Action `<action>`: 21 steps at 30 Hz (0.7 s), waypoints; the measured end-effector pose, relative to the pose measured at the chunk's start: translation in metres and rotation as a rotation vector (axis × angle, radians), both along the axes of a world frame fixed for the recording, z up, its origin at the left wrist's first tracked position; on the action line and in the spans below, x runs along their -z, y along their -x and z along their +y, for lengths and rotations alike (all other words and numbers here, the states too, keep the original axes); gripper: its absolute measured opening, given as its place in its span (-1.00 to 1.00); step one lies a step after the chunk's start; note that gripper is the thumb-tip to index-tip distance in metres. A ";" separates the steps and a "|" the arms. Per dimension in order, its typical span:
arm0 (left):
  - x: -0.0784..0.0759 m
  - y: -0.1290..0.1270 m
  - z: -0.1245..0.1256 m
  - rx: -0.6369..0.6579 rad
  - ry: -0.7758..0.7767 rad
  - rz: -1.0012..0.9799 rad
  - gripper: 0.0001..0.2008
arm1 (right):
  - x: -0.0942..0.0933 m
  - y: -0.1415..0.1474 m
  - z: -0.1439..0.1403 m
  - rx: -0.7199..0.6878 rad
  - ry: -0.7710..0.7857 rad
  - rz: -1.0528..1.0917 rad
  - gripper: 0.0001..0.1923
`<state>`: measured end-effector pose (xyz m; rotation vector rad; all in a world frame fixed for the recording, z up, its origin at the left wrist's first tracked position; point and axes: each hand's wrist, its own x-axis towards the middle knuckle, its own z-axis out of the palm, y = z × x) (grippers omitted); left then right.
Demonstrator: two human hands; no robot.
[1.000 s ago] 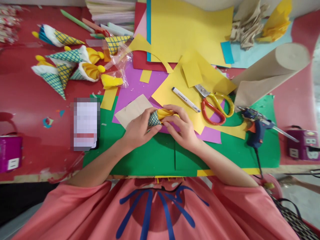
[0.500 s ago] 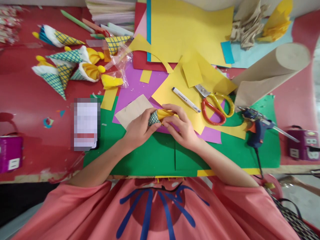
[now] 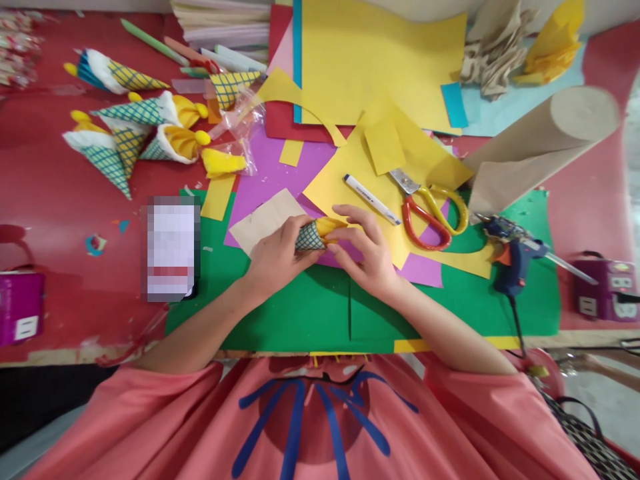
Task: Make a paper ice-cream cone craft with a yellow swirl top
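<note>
The left hand [image 3: 273, 257] is closed around a checked cone [image 3: 309, 236], held between both hands above the purple sheet [image 3: 274, 160]. The right hand [image 3: 370, 257], fingertips at the cone's yellow paper [image 3: 331, 225], is loosely open, fingers spread wider than a second ago.

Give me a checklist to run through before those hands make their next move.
1. Left hand gripping the checkered cone: ok.
2. Right hand firmly pinching the cone's yellow crepe paper: cannot tell; the fingers are at it.
3. Scissors set down: ok.
4. Glue gun lying apart from both hands: ok.
5. Glue gun cool: cannot tell.
6. Paper beneath the hands free of loose tools: not ok; scissors and marker lie there.
</note>
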<state>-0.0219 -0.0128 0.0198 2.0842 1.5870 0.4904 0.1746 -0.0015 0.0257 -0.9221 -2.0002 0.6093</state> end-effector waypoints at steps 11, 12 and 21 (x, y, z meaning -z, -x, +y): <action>-0.005 -0.001 -0.001 0.006 -0.001 0.006 -0.42 | 0.004 0.003 0.000 -0.047 0.046 0.006 -0.91; -0.005 -0.001 -0.001 0.007 0.000 0.007 -0.42 | 0.003 0.003 0.000 -0.054 0.050 0.002 -0.91; -0.002 0.001 0.000 0.020 -0.018 -0.032 -0.48 | 0.003 0.000 0.003 -0.090 0.008 -0.025 -0.91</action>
